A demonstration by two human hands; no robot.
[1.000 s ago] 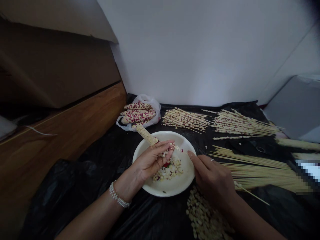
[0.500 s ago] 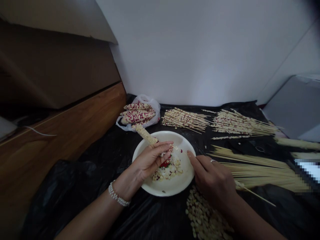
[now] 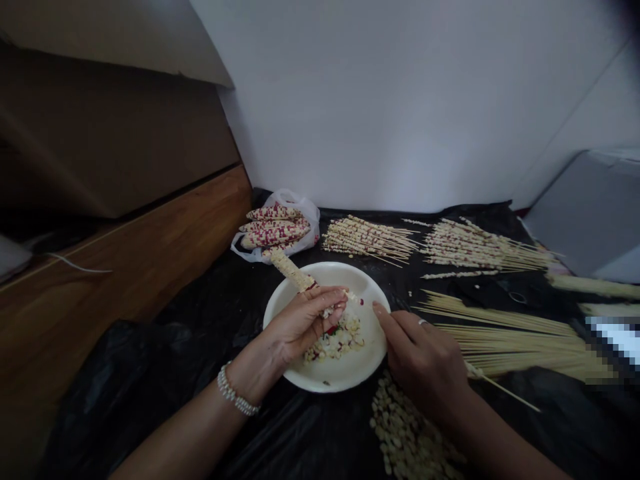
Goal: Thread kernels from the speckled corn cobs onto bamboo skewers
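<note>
My left hand, with a beaded bracelet on its wrist, is over the white bowl. Its fingertips are closed round the near end of a row of pale corn kernels, which ends in a dark red one. More kernels show in its palm. My right hand is closed at the bowl's right edge. A thin bamboo skewer runs out behind it, in line with that row. A partly stripped corn cob leans over the far rim; its lower end is hidden. Loose kernels lie in the bowl.
Speckled cobs sit in a plastic bag at the back. Two bundles of kernel-threaded skewers lie right of it. Bare skewers are spread at right. A pile of pale seeds lies in front, on black plastic sheeting.
The fingers of my left hand have drawn closer together. The row of kernels stands out more clearly past its fingertips. The skewer's rear end has shifted slightly left.
</note>
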